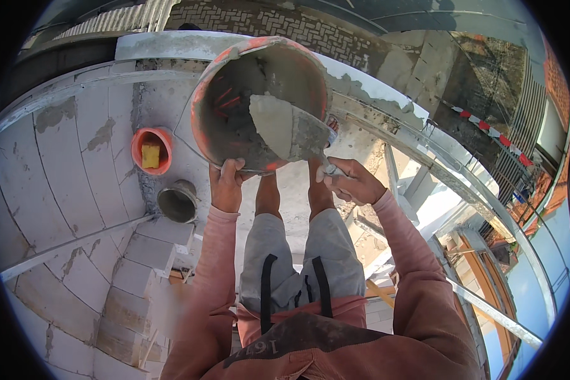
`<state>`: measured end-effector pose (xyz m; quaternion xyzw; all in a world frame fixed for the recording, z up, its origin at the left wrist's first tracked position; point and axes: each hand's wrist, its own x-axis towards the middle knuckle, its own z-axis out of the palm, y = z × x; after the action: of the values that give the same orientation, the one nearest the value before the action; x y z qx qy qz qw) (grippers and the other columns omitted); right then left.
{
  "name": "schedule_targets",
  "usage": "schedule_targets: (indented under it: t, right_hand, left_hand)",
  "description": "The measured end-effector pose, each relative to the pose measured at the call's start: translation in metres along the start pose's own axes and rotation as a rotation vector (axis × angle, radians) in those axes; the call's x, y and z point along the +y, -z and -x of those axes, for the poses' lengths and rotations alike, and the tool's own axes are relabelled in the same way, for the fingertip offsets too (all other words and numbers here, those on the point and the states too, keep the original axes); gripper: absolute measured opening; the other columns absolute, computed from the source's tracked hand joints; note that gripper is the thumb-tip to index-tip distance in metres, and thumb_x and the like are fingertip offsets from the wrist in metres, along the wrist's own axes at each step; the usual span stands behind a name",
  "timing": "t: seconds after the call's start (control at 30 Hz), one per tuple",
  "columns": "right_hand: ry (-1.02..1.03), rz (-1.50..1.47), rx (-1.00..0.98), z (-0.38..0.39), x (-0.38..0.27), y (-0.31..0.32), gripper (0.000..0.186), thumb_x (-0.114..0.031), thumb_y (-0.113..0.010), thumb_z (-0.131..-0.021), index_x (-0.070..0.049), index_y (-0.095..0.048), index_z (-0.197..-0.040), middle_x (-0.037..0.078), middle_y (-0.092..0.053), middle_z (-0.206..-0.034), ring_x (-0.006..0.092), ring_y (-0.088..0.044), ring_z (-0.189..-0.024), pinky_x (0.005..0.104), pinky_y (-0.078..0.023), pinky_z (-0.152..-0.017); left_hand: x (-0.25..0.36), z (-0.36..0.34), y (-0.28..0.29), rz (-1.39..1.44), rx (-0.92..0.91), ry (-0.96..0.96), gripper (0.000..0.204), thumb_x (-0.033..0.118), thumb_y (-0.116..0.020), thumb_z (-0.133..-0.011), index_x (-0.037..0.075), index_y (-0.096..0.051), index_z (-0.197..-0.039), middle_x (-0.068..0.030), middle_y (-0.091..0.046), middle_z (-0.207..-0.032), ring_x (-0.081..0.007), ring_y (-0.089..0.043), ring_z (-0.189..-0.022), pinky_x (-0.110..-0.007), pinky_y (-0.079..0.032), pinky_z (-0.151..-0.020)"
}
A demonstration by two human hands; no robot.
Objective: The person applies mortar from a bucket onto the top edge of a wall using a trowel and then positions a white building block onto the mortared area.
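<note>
Left hand [227,182] gripped the near rim of a large, round, mortar-smeared orange bucket [199,120]; right hand [354,183] clenched a flat grey metal trowel [305,135], its blade over the bucket's mouth.

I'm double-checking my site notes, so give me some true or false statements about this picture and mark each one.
1. The right hand holds a pointed trowel by its handle. True.
2. The left hand is empty. False: it holds the large bucket at the rim.
3. A yellow sponge is in the small orange bucket. True.
4. The grey pail stands right of the large bucket. False: it stands to the left.
</note>
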<state>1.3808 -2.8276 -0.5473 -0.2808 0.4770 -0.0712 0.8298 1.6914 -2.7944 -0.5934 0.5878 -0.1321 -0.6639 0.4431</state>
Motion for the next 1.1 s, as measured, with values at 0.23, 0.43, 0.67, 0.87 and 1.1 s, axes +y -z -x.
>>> schedule_targets:
  t: [0.23, 0.43, 0.67, 0.87, 1.1]
  right_hand:
    - [0.085, -0.124, 0.32, 0.049, -0.032, 0.051, 0.048, -0.034, -0.046, -0.101, 0.004, -0.054, -0.13, 0.004, -0.051, -0.077, 0.0106, -0.045, -0.055, 0.0243, -0.039, -0.053]
    - [-0.057, 0.448, 0.582, 0.001, -0.049, 0.115, 0.059, -0.042, -0.042, -0.099, 0.001, -0.057, -0.136, 0.011, -0.064, -0.082, 0.0209, -0.059, -0.061, 0.0351, -0.047, -0.066]
    - [-0.255, 1.255, 0.461, -0.126, 0.011, 0.252, 0.059, -0.044, -0.04, -0.099, -0.002, -0.057, -0.135, 0.026, -0.067, -0.126, 0.0393, -0.067, -0.114, 0.0491, -0.047, -0.102]
    - [-0.363, 1.27, 0.571, -0.162, -0.021, 0.16, 0.051, -0.039, -0.045, -0.101, -0.001, -0.058, -0.132, 0.029, -0.066, -0.126, 0.0455, -0.064, -0.117, 0.0532, -0.051, -0.101]
    - [-0.532, 1.354, 0.411, -0.176, -0.028, 0.172, 0.048, -0.036, -0.05, -0.098, 0.0, -0.065, -0.126, 0.025, -0.066, -0.129, 0.0428, -0.065, -0.118, 0.0535, -0.05, -0.102]
  left_hand:
    - [-0.004, 0.003, 0.001, 0.212, 0.123, 0.002, 0.031, 0.009, -0.057, -0.091, -0.002, -0.058, -0.12, -0.0149, -0.064, -0.121, -0.0296, -0.07, -0.106, -0.047, -0.066, -0.085]
    - [0.004, 0.016, 0.025, 0.21, 0.241, -0.033, 0.037, 0.006, -0.056, -0.088, -0.001, -0.053, -0.124, -0.014, -0.06, -0.122, -0.0294, -0.069, -0.105, -0.049, -0.065, -0.086]
    - [-0.02, 0.013, 0.019, 0.205, 0.23, 0.03, 0.045, 0.005, -0.055, -0.089, 0.003, -0.048, -0.133, -0.0148, -0.057, -0.126, -0.0291, -0.068, -0.107, -0.05, -0.066, -0.085]
    - [-0.015, 0.034, 0.048, 0.187, 0.343, 0.037, 0.044, 0.007, -0.059, -0.089, 0.004, -0.052, -0.132, -0.0126, -0.061, -0.125, -0.0284, -0.069, -0.105, -0.044, -0.066, -0.082]
    - [-0.021, 0.027, 0.05, 0.171, 0.318, 0.086, 0.051, 0.005, -0.055, -0.089, 0.008, -0.041, -0.138, -0.0135, -0.053, -0.13, -0.0295, -0.064, -0.113, -0.054, -0.064, -0.089]
